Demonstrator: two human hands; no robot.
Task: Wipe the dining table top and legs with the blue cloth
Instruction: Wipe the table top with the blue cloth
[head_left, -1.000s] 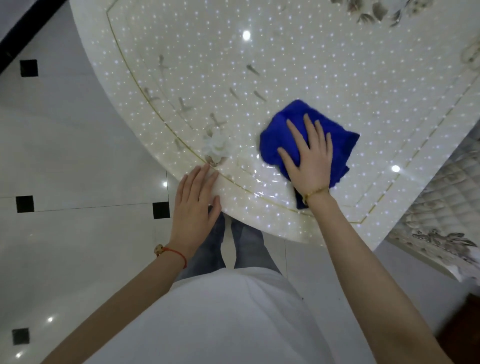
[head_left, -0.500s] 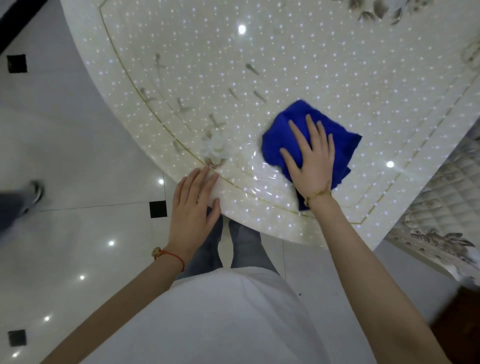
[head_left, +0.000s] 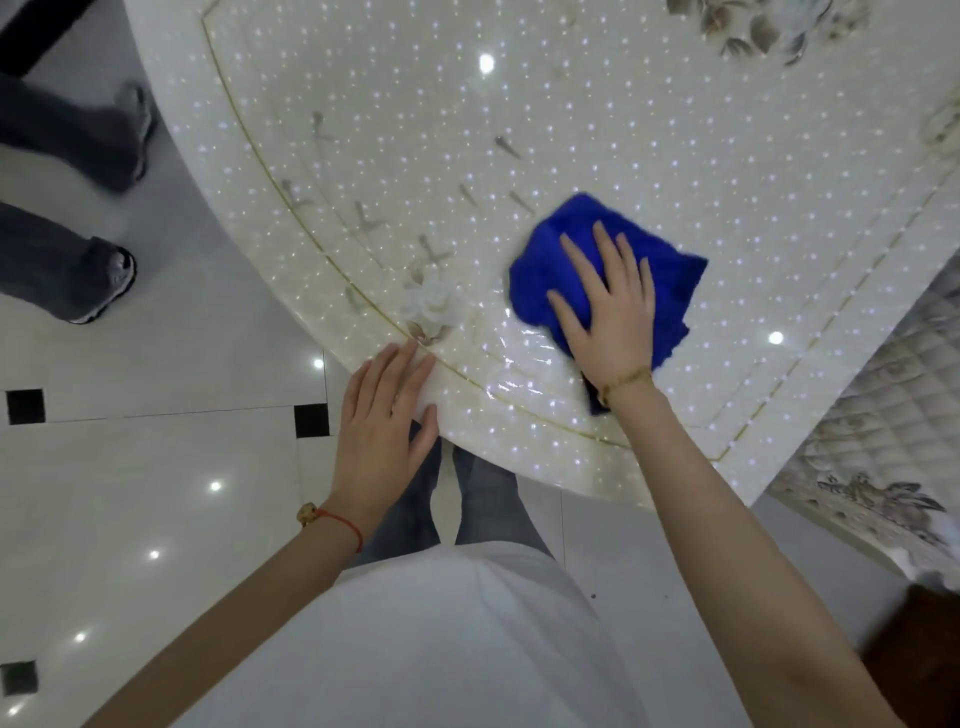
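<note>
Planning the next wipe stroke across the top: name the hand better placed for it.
Right. The right hand already lies flat on the blue cloth on the table top. The left hand only rests on the table's near edge, apart from the cloth, probably bracing.

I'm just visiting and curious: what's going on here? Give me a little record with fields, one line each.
Activity: wiping a table top
Table: dining table, pale and glossy, with a gold line and flower patterns
Cloth: blue cloth, bunched, lying on the table top near its edge
Right hand: right hand presses flat on the cloth, fingers spread
Left hand: left hand rests on the table's edge, fingers straight
Wet streak: shiny patch beside the cloth
Bystander: another person's legs on the tiled floor
</note>
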